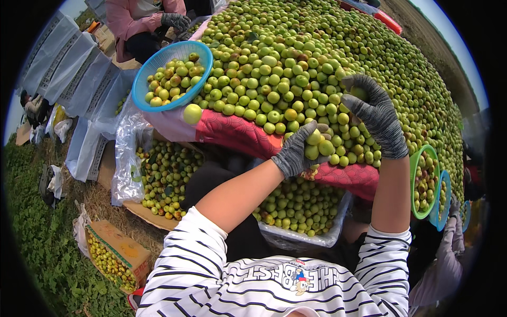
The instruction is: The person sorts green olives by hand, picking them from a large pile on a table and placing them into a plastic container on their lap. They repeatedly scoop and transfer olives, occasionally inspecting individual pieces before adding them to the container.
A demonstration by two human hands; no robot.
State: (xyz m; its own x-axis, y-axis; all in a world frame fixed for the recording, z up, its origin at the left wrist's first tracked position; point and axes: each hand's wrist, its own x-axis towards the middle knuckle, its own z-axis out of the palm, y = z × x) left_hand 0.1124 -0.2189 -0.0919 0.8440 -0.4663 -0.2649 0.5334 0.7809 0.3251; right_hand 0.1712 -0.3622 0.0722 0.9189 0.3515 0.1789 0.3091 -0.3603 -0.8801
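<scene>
A big heap of green jujubes (285,63), some with brown-red patches, covers the raised surface ahead of me. Both my hands wear grey knitted gloves. My left hand (296,153) is curled round several jujubes (318,145) at the heap's near edge. Further right, my right hand (379,113) is over the heap, thumb and fingers closing on one jujube (358,93). Below my left hand, a plastic-lined crate (330,238) stands by my legs, with jujubes (298,206) in it. A red patterned cloth (232,131) hangs over the heap's near edge.
A blue basket (138,87) of browner fruit sits at the heap's left edge; a green basket (414,195) stands right. A cardboard box (127,248) and lined crates (79,68) lie left. One person (140,26) sits across; another's sleeve (443,264) shows right.
</scene>
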